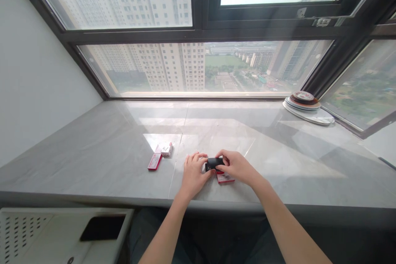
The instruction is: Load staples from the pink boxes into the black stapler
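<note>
A small black cylinder-like object [214, 163] lies sideways between my two hands, low over the grey stone sill. My left hand [194, 173] pinches its left end between thumb and index finger, the other fingers stretched forward. From the right, my right hand [236, 167] grips the other end with thumb and fingers. Just below it, partly covered by the right hand, is a flat red and white box [225, 178] on the sill. Farther left are a red and pink box [155, 161] and a small white box [167, 149], close against each other.
Stacked plates [305, 105] stand at the far right by the window [201, 70]. The grey sill [102, 152] runs under the window, with its front edge close to my forearms. Below on the left, a white perforated unit [52, 247] carries a dark flat rectangle [102, 227].
</note>
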`<state>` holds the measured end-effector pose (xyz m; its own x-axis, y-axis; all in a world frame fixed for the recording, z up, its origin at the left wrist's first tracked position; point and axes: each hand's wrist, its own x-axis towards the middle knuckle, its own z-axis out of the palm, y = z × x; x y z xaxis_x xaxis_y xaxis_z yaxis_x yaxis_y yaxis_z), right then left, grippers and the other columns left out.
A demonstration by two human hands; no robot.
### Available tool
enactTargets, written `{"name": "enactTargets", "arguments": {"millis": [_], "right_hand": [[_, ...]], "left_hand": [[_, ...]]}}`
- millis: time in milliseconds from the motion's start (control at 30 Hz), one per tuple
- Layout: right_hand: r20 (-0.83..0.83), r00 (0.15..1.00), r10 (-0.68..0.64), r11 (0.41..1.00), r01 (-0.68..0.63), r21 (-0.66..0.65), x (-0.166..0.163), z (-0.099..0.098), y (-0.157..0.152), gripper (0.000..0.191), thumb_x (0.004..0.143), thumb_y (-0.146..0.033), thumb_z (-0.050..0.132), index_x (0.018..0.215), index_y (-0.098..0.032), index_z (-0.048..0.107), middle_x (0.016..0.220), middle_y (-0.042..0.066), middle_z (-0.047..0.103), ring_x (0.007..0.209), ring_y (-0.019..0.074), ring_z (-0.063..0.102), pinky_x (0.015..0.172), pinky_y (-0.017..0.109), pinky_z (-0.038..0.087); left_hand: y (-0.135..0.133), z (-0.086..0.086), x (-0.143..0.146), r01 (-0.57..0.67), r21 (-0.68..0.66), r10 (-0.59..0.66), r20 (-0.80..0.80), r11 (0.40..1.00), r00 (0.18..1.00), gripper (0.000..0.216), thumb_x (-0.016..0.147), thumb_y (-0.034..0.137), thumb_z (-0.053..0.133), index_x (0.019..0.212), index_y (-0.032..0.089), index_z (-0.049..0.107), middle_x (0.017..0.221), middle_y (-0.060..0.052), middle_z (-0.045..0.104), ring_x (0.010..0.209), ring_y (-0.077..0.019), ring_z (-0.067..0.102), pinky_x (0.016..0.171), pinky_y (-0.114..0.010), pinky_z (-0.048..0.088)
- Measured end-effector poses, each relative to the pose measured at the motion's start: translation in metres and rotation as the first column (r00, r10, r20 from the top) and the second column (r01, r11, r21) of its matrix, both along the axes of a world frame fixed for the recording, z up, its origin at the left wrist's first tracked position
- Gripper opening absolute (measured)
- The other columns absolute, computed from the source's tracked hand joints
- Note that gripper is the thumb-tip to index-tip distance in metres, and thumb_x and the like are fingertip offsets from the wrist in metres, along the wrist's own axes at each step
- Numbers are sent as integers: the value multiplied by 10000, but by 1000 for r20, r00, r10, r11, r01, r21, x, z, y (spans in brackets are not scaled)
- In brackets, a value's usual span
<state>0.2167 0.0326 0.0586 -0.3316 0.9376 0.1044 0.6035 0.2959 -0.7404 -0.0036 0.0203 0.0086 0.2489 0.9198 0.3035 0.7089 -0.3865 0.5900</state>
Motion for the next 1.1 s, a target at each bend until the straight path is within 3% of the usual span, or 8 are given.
{"name": "enactTargets", "arguments": {"millis": [167, 267, 333, 400, 567, 700, 1000, 1100], "right_hand": [[100, 984, -149, 987, 142, 70, 16, -4, 11, 154, 836, -348, 675, 954, -251, 654, 651, -62, 547, 611, 137, 539, 584, 257, 317], [99, 923, -371, 928, 365, 77, 36, -15, 19, 265, 781, -437, 733, 903, -239, 604, 611, -70, 509, 573, 140, 498, 569, 262, 306], [33, 899, -436, 900, 437, -6, 50, -25, 21, 343, 782, -504, 735, 941, -234, 593, 575, -82, 481, 547, 141, 477, 557, 262, 315], [-71, 887, -457, 887, 448, -112, 59, -34, 17, 441, 798, -574, 720, 1032, -221, 601, 556, -89, 475, 533, 144, 472, 543, 262, 331], [-306, 838, -452, 889, 395, -233, 53, -49, -13, 626, 834, -677, 668, 1211, -179, 622, 570, -92, 429, 493, 129, 439, 491, 259, 358], [-409, 813, -414, 894, 279, -350, 16, -56, -31, 649, 891, -690, 588, 1333, -215, 593, 620, -86, 443, 412, 119, 430, 396, 265, 370], [-390, 806, -445, 895, 380, -235, -25, -54, -29, 614, 891, -670, 615, 1287, -203, 654, 648, -62, 458, 494, 139, 474, 477, 280, 422], [-366, 809, -459, 887, 439, -142, -24, -54, -31, 587, 894, -663, 626, 1255, -203, 672, 625, -65, 441, 580, 150, 470, 590, 285, 430]], "left_hand": [[-11, 11, 5, -62, 85, 60, 20, 994, 998, 436, 913, 85, 517, 1300, 281, 570, 1309, -63, 617, 1294, -262, 518, 1210, -558, 286], [-22, 23, 21, 230, 109, -222, -82, 967, 972, 720, 773, -76, 421, 1338, 346, 563, 1426, -18, 569, 1325, -240, 489, 1220, -521, 301], [-27, 29, 33, 464, 61, -452, -144, 884, 880, 845, 704, -87, 440, 1391, 397, 530, 1508, 30, 522, 1387, -246, 441, 1240, -515, 283], [-28, 33, 36, 538, 1, -532, -144, 843, 834, 876, 689, -63, 475, 1434, 398, 499, 1514, 33, 523, 1391, -260, 439, 1249, -519, 275], [-17, 33, 3, 316, -108, -321, -29, 942, 947, 752, 770, 126, 632, 1480, 331, 496, 1406, -52, 579, 1310, -294, 488, 1177, -502, 383], [-14, 30, -17, 276, -170, -263, 95, 946, 960, 810, 815, 220, 692, 1560, 350, 404, 1374, -38, 600, 1310, -267, 485, 1163, -466, 402], [-22, 28, -9, 222, -137, -199, 163, 965, 966, 846, 812, 302, 778, 1563, 377, 396, 1399, -39, 591, 1305, -271, 485, 1132, -450, 422], [-23, 30, -33, -86, -43, 90, 107, 995, 990, 516, 937, 405, 649, 1439, 355, 541, 1369, -52, 588, 1297, -280, 487, 1098, -444, 428]]}}
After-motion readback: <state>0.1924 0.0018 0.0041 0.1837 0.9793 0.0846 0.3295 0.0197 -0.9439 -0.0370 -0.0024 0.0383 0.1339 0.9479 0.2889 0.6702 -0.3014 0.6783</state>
